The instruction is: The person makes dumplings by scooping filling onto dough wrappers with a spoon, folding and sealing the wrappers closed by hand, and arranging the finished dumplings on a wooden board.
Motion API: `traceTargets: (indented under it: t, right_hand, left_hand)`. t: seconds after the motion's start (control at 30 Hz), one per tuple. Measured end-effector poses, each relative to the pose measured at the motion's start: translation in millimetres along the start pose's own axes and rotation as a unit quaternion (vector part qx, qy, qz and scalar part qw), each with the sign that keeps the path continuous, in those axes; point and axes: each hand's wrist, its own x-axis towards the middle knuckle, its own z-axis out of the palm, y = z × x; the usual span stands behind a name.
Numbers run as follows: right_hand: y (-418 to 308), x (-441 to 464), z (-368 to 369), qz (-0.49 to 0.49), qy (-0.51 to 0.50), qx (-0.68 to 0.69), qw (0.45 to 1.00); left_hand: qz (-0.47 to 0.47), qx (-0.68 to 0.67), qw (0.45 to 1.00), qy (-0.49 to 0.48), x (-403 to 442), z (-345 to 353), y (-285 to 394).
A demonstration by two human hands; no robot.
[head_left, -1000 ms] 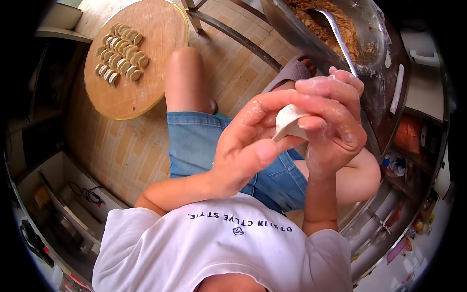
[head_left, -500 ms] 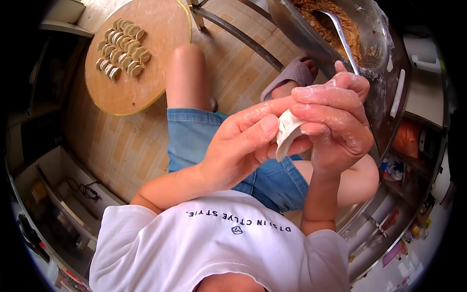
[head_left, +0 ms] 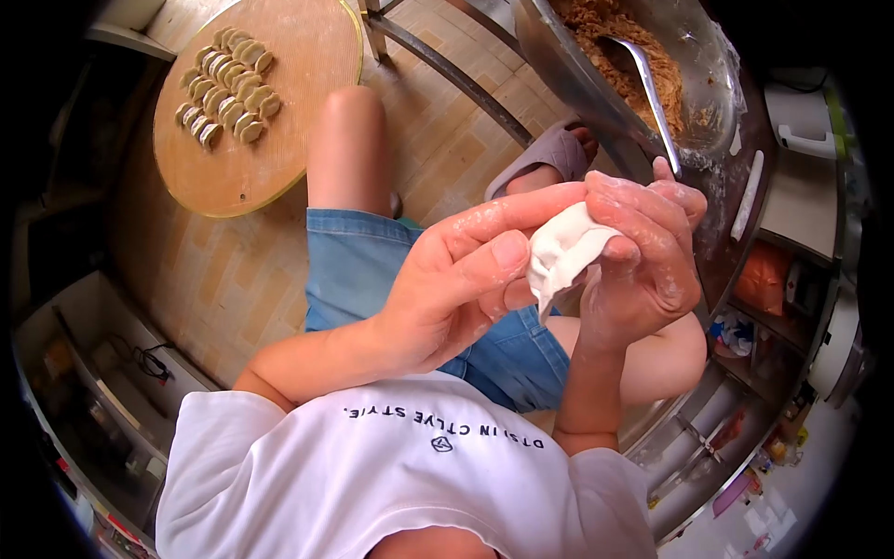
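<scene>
- 1 white, pleated dumpling [head_left: 564, 250] sits between floury hands, on the person's side of the mixing bowl [head_left: 710, 70].
- Left hand [head_left: 447, 279], farther from the bowl: grip closed on the dumpling.
- Right hand [head_left: 647, 252], nearer the bowl: grip holding it too.
- Inside the bowl: brown mixture [head_left: 605, 42].
- Left of the bowl: round board [head_left: 209, 186] bearing dumpling rows [head_left: 228, 86].

Lit brightly across the white shirt [head_left: 400, 475], glinting along the spoon [head_left: 653, 98], dim along the left side. Clear around the left hand [head_left: 447, 289] and right hand [head_left: 647, 256], softer toward the rim. Bent by wide-angle distortion, blacked out at all 4 corners.
</scene>
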Motion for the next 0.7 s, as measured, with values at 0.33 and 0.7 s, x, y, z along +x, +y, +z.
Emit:
traceTargets:
  t: [0.33, 0.7]
  right_hand:
    - [-3.2, 0.2, -4.6, -0.033, 0.028, -0.031, 0.999]
    - [-11.6, -3.7, -20.5, -0.052, 0.019, -0.109, 0.993]
  left_hand:
    - [0.032, -0.090, 0.993, -0.067, 0.0, -3.9, -9.1]
    - [0.004, -0.043, 0.997, -0.065, -3.3, -4.3, -7.8]
